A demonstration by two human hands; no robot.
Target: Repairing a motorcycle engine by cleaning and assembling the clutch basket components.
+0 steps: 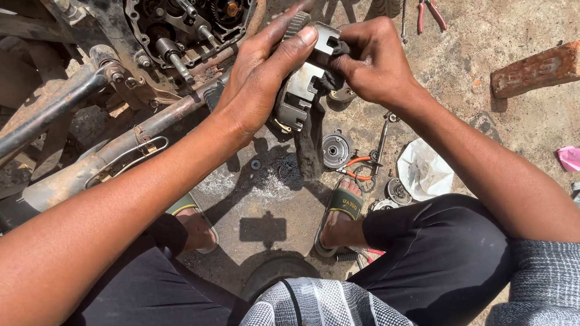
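My left hand [260,78] and my right hand [374,60] hold a round grey metal clutch part [299,96] with slots and a toothed rim between them, raised above the ground. The left fingers lie over its top and left side. With a dark rag [329,78] pinched in its fingers, the right hand presses against the part's right side. Behind the left hand sits an opened motorcycle engine [187,27] with shafts and gears showing.
A rusty exhaust pipe [115,145] runs across the left. On the concrete lie a round metal hub [336,150], orange-handled pliers [357,169], a white plastic bag [426,169], red-handled pliers [430,13] and a brick [534,69]. My sandalled feet [341,214] rest below.
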